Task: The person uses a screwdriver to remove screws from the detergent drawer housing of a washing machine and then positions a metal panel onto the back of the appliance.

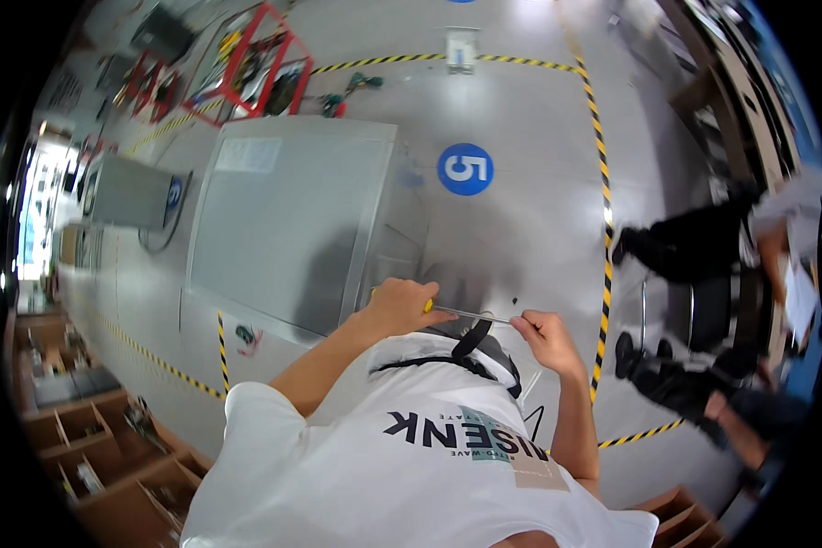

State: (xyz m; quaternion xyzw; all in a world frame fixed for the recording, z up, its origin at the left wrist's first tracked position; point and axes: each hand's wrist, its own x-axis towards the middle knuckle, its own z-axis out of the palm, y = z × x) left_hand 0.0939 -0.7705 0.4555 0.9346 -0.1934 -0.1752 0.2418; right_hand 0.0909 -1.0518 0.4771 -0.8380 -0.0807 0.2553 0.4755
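My left hand [397, 307] is closed around the yellow handle of a screwdriver [466, 313]. The long metal shaft runs to the right across my waist. At its far end, the fingers of my right hand [548, 338] pinch the shaft; the tip itself is hidden. Just beyond my left hand stands a large grey metal cabinet [279, 219], its flat top facing up. A dark strap [471, 338] hangs at my waist below the shaft.
Red tool racks [256, 68] stand at the far left, with a green power tool [363, 82] on the floor nearby. A smaller grey cabinet [128, 190] is left. Wooden compartment boxes [110, 447] lie at lower left. Two people in dark trousers [694, 247] sit at right.
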